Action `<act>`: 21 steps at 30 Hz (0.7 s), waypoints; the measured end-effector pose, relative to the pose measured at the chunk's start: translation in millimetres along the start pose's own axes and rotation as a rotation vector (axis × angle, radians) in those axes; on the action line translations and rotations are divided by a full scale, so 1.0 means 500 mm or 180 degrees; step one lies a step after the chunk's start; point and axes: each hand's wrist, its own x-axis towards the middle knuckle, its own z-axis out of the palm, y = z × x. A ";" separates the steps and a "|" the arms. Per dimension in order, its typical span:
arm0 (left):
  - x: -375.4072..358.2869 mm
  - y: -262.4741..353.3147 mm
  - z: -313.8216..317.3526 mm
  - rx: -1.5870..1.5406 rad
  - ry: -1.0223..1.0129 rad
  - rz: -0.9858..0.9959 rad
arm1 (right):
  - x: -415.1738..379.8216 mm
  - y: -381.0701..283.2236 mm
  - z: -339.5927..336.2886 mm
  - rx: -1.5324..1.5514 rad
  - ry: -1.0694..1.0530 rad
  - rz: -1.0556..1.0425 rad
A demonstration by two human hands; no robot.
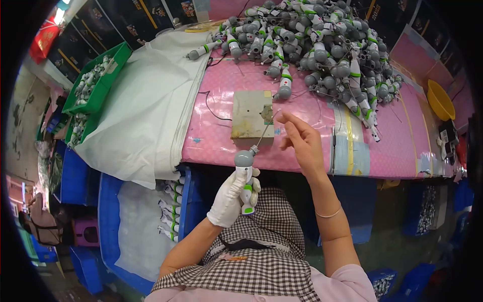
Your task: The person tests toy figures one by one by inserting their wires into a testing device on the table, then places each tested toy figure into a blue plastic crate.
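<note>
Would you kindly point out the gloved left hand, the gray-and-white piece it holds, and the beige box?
Gloved left hand point(229, 198): head view, back of the glove.
Gray-and-white piece point(243, 171): head view, white body just below the gray ball.
Beige box point(246, 111): head view, top face.

hld unit point(243, 173) x1 | mtl box point(246, 113) x1 | glv point(226, 203) x1 | bsn point(440, 99) x1
</note>
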 end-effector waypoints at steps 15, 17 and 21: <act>0.024 -0.013 0.025 0.0466 0.0210 -0.0330 | 0.054 0.006 -0.032 0.0650 -0.0595 0.0895; 0.037 0.008 0.046 0.1461 0.0452 -0.0068 | 0.080 0.034 -0.028 -0.0235 -0.0555 0.0327; 0.067 0.055 0.061 0.1107 0.0686 0.0453 | 0.121 0.035 -0.025 -0.1341 -0.0779 -0.0278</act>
